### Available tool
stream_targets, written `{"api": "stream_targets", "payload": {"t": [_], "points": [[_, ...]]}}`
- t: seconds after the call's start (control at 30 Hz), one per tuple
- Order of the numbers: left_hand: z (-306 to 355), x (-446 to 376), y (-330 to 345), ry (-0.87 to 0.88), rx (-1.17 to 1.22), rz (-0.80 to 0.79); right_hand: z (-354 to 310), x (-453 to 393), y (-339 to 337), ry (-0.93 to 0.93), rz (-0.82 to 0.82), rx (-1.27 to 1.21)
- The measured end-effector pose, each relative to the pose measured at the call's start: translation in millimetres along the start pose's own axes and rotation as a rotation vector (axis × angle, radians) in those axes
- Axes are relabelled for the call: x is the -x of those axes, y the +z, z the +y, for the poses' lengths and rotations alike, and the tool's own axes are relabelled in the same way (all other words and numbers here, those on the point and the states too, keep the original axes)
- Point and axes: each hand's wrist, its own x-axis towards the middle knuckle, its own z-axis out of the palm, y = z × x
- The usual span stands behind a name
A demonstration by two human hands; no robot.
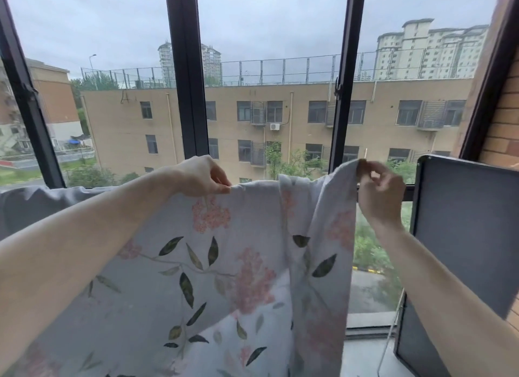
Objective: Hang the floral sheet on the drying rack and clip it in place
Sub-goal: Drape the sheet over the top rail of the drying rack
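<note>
Head cam hides the rack from us; our left hand and right hand pinch the pale pink-flowered cotton sheet's top edge, cloth hanging below both.

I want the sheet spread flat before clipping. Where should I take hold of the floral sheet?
Pinch the floral sheet along its top hem, from above, as the left hand and right hand do now. Near the right hand the cloth hangs in a vertical fold, so probably grip at that corner and pull outward to the right.

dark rail before window, floral sheet draped over it, hanging down
</note>
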Motion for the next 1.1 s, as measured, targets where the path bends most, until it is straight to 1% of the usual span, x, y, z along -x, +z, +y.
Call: {"api": "stream_targets", "payload": {"t": [0.07, 0.17, 0.23, 0.3, 0.33, 0.37, 0.43, 0.47, 0.5, 0.53, 0.6, 0.7, 0.77, 0.8, 0.9, 0.93, 0.97, 1.03, 1.1], "points": [[1.5, -2.5, 0.1, -0.009, 0.011, -0.029, -21.4, -43.5, -4.5, -0.124, 0.130, 0.051], [-2.9, -4.0, 0.9, -0.018, 0.030, -0.035, -47.6, -108.8, -3.3, -0.180, 0.291, 0.083], [-2.8, -6.4, 1.9, -0.018, 0.037, -0.022, -61.9, -139.3, 1.0, -0.209, 0.320, 0.143], [-1.4, -8.7, 2.7, -0.024, 0.040, -0.017, -61.0, -156.4, 8.2, -0.215, 0.303, 0.271], [-1.4, -8.6, 2.8, -0.029, 0.038, -0.018, -54.0, -159.8, 13.1, -0.164, 0.263, 0.368], [-2.2, -8.4, 1.9, -0.034, 0.033, -0.019, -43.5, -159.1, 18.2, -0.077, 0.188, 0.503], [-7.0, -6.6, -1.3, -0.046, 0.020, -0.021, -16.3, -152.5, 25.9, 0.097, -0.030, 0.790], [-9.5, -4.7, -3.2, -0.048, 0.015, -0.026, -4.9, -144.1, 27.8, 0.151, -0.151, 0.893], [-11.4, -2.9, -5.2, -0.049, 0.015, -0.031, 3.1, -133.7, 29.7, 0.170, -0.266, 0.943], [-13.4, -1.4, -6.4, -0.050, 0.021, -0.033, 8.7, -122.3, 32.6, 0.153, -0.363, 0.938], [-15.4, -0.5, -8.0, -0.048, 0.035, -0.039, 11.6, -95.2, 39.2, 0.093, -0.483, 0.802], [-12.2, -0.9, -8.0, -0.041, 0.044, -0.054, 6.8, -50.1, 45.4, 0.040, -0.506, 0.463], [-9.2, -2.2, -7.4, -0.037, 0.051, -0.063, 4.4, -19.2, 43.0, -0.008, -0.541, 0.348], [-7.3, -2.5, -6.9, -0.032, 0.046, -0.064, 4.0, -3.4, 40.2, -0.074, -0.526, 0.349], [-3.1, -4.1, -6.2, -0.033, 0.030, -0.053, 4.8, 37.4, 32.6, -0.402, -0.342, 0.419], [-1.6, -4.4, -5.7, -0.036, 0.032, -0.051, 5.8, 48.2, 30.9, -0.460, -0.319, 0.437], [-0.2, -4.1, -5.7, -0.040, 0.035, -0.049, 5.4, 58.0, 30.1, -0.455, -0.345, 0.471], [2.2, -3.0, -7.4, -0.048, 0.034, -0.053, 5.2, 72.6, 34.3, -0.334, -0.460, 0.576], [2.8, -1.1, -8.6, -0.058, 0.029, -0.062, 11.8, 80.1, 40.8, -0.251, -0.510, 0.659]]}}
